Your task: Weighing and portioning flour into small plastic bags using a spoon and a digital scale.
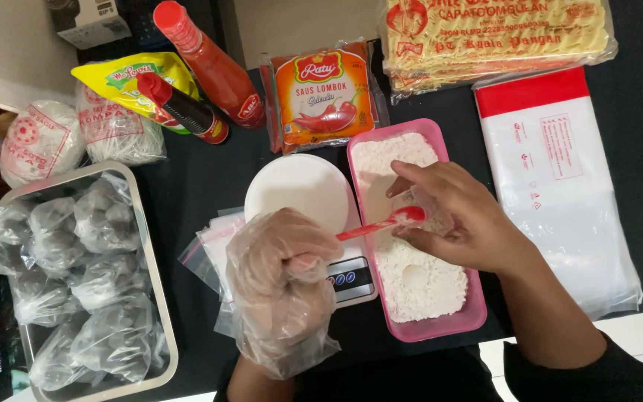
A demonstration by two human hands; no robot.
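My left hand, in a loose clear plastic glove, is closed around the handle of a red spoon. The spoon's bowl reaches right over a pink tub of white flour. My right hand is bare and hovers over the tub, its fingers pinched on a small clear bag held at the spoon's bowl. A white round scale platform sits just left of the tub, partly behind my left hand.
A metal tray of bagged dark balls lies at the left. Behind stand two sauce bottles, an orange chilli sauce pack, noodle packs and bagged white noodles. A stack of clear bags lies right.
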